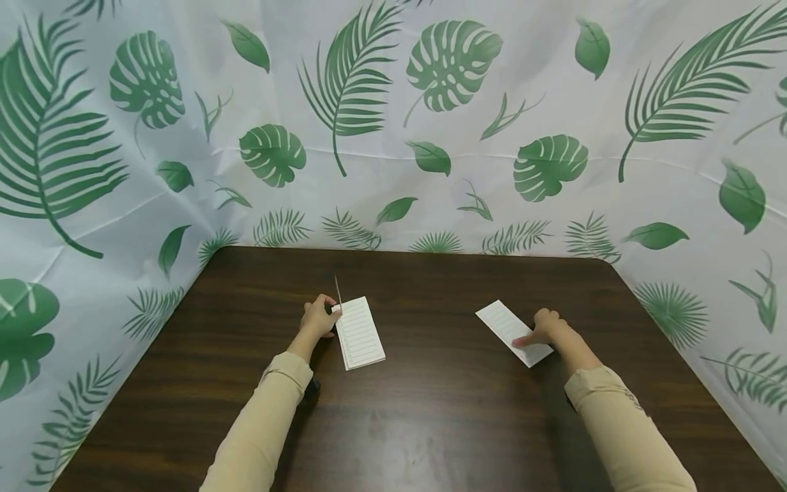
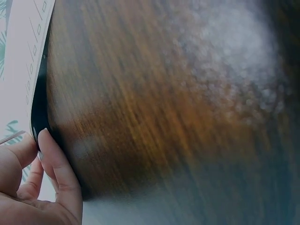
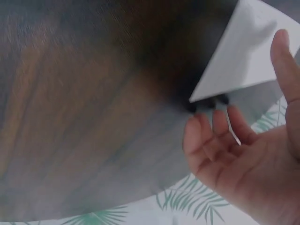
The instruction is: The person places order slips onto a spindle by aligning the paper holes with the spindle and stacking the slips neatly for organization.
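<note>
A small stack of white lined paper [image 1: 361,333] is on the dark table at centre left. My left hand [image 1: 318,318] pinches its upper left corner between thumb [image 2: 21,152] and fingers. A thin pale sliver [image 1: 337,290] stands up from that corner; its kind does not show clearly. Farther right is a white lined slip [image 1: 501,322], turned at an angle. My right hand [image 1: 549,328] is at its near right end, thumb [image 3: 282,54] stretched over the paper. Its other fingers [image 3: 192,133] are loosely bent beside the slip's edge.
The brown wood-grain table [image 1: 424,410] carries both papers, with bare wood between them. Behind and beside it hangs a white curtain [image 1: 381,184] printed with green leaves. Light glares off the near part of the tabletop.
</note>
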{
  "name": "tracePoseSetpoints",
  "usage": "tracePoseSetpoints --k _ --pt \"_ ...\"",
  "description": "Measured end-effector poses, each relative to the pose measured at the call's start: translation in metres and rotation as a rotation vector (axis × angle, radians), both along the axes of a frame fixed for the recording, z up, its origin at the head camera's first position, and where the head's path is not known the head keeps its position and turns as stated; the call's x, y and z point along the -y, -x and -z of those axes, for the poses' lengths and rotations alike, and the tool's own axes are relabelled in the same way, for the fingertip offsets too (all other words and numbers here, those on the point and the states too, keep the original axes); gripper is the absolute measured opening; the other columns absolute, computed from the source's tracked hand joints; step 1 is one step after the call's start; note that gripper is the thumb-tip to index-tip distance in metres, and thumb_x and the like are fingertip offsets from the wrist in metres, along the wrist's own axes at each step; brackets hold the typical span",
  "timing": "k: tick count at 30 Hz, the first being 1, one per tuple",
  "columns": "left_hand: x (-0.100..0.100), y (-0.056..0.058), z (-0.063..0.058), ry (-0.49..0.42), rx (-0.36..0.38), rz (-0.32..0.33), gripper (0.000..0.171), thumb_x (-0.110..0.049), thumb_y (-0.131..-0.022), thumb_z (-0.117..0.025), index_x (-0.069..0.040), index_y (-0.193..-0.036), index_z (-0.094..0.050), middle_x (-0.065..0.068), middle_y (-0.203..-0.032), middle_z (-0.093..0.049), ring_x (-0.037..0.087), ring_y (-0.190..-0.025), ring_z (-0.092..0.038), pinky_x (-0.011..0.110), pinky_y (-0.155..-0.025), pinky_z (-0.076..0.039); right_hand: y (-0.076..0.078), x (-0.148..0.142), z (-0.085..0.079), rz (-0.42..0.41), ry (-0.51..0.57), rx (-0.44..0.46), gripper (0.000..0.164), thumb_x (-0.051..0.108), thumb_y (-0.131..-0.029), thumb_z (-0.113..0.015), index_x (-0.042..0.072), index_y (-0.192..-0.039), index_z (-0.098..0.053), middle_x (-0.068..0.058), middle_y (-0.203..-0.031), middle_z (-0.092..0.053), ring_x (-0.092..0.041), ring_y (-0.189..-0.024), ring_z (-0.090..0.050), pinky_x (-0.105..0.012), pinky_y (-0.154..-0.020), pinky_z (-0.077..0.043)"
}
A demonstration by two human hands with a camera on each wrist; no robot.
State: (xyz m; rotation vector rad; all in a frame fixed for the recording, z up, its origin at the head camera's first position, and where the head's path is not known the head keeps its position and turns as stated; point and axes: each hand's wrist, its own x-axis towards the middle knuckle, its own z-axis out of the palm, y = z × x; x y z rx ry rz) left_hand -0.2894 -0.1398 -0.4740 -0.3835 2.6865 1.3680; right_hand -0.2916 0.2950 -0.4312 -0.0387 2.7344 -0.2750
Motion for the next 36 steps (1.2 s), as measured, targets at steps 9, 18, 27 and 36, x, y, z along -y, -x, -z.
tracePoseSetpoints --k 9,18,27,36 --pt "0.001 -0.005 -0.003 0.004 0.002 -0.007 0.024 -0.015 -0.095 -0.055 -0.005 -0.115 -0.049 0.028 -0.124 -0.035 0.039 -0.084 -0.053 0.023 -0.048 -0.056 0.000 0.010 0.004 0.069 -0.015 -0.008 0.075 0.033 -0.075 -0.079 -0.023 -0.113 -0.045 -0.045 -0.113 -0.041 -0.059 -0.108 -0.042 -0.061 -0.095 -0.042" --pt "-0.002 -0.004 -0.003 0.010 0.002 0.001 0.026 -0.017 -0.095 -0.056 -0.006 -0.117 -0.048 0.027 -0.125 -0.035 0.041 -0.087 -0.054 0.022 -0.049 -0.056 0.003 0.007 0.007 0.073 0.026 0.013 0.052 0.026 -0.076 -0.077 -0.016 -0.099 -0.057 -0.032 -0.100 -0.057 -0.047 -0.097 -0.052 -0.055 -0.089 -0.046" --pt "0.000 -0.004 0.000 0.015 -0.007 0.005 0.025 -0.018 -0.094 -0.056 -0.006 -0.115 -0.049 0.028 -0.125 -0.036 0.037 -0.081 -0.055 0.021 -0.047 -0.055 -0.003 0.005 0.015 0.157 0.153 0.006 0.084 0.023 -0.074 -0.080 -0.023 -0.117 -0.024 -0.041 -0.107 -0.049 -0.042 -0.086 -0.058 -0.041 -0.068 -0.056" --pt "-0.001 -0.004 -0.001 0.019 -0.020 0.012 0.025 -0.017 -0.094 -0.056 -0.006 -0.116 -0.049 0.028 -0.125 -0.036 0.034 -0.077 -0.055 0.022 -0.048 -0.055 -0.014 -0.002 0.002 0.080 0.263 0.005 0.028 0.010 -0.089 -0.061 -0.016 -0.095 -0.054 -0.014 -0.076 -0.056 -0.018 -0.064 -0.054 -0.025 -0.050 -0.050"
